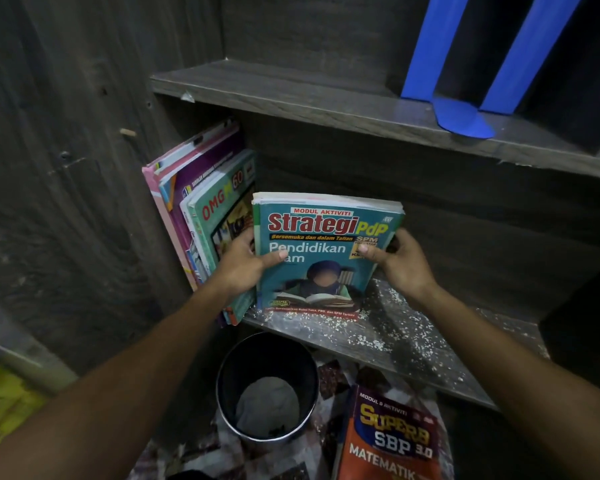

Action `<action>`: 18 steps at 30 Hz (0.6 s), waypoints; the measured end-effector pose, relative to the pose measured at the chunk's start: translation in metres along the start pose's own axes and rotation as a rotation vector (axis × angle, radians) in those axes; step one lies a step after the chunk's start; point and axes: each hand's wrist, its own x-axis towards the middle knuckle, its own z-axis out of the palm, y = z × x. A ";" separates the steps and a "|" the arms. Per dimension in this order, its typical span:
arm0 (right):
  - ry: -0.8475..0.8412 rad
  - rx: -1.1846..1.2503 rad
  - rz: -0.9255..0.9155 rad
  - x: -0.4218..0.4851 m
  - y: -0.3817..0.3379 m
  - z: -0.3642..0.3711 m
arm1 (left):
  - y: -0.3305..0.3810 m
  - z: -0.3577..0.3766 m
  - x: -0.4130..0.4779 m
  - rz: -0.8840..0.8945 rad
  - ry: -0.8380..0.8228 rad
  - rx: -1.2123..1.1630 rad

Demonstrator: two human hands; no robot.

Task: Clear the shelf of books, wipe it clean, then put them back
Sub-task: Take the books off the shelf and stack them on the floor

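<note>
Stage: clearing, by my reading - not finished.

Teal book (326, 230) stands upright on the lower shelf (413, 334), front cover to the camera. Left hand (243, 263) at the book's 9 o'clock edge, right hand (400, 263) at its 3 o'clock edge. Each grip is closed on the book, thumb across the cover, fingers behind.

Leaning books (219, 202) at 9 o'clock of the teal one rest against the side wall - these are left to remove. Orange book (392, 441) lies on the floor at 5 o'clock, so at least one is likely already out.

The shelf board is covered in white specks, so it is not yet wiped. Neither hand holds a cloth. Bin (267, 355) on the floor at 6 o'clock.

Left to do: rest of clearing, the wipe, all re-shelving.
</note>
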 end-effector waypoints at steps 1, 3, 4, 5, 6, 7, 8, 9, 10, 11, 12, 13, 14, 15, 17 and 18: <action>-0.014 -0.012 0.001 -0.002 0.006 0.001 | -0.005 0.000 0.001 -0.004 -0.005 -0.008; -0.044 -0.053 -0.012 -0.006 0.016 0.005 | -0.015 0.000 0.002 -0.005 -0.010 -0.013; -0.054 -0.066 -0.017 -0.008 0.020 0.006 | -0.020 0.001 0.001 0.002 -0.006 0.002; -0.057 -0.072 -0.013 -0.009 0.024 0.008 | -0.026 0.002 0.002 0.012 -0.003 0.028; -0.057 -0.068 -0.010 -0.010 0.027 0.009 | -0.031 0.004 0.001 0.025 0.000 0.060; -0.050 -0.064 -0.006 -0.010 0.028 0.010 | -0.035 0.004 0.001 0.035 0.007 0.086; -0.044 -0.057 -0.006 -0.010 0.029 0.011 | -0.037 0.004 0.001 0.043 0.017 0.104; -0.034 -0.044 0.000 -0.009 0.030 0.010 | -0.038 0.004 0.002 0.052 0.027 0.113; -0.027 -0.022 0.008 -0.008 0.030 0.010 | -0.039 0.004 0.004 0.063 0.032 0.116; -0.022 0.000 0.015 -0.008 0.031 0.009 | -0.039 0.004 0.005 0.074 0.033 0.116; -0.021 0.017 0.017 -0.008 0.030 0.009 | -0.037 0.003 0.005 0.079 0.030 0.113; -0.017 0.023 0.019 -0.008 0.030 0.008 | -0.036 0.004 0.005 0.078 0.025 0.106; -0.015 0.024 0.017 -0.008 0.030 0.008 | -0.034 0.004 0.004 0.075 0.022 0.104; -0.012 0.025 0.015 -0.009 0.030 0.007 | -0.034 0.004 0.003 0.077 0.019 0.108; -0.016 0.030 0.014 -0.013 0.029 0.006 | -0.033 0.005 0.001 0.087 0.017 0.135; -0.020 0.034 0.014 -0.014 0.029 0.005 | -0.033 0.005 -0.001 0.089 0.018 0.146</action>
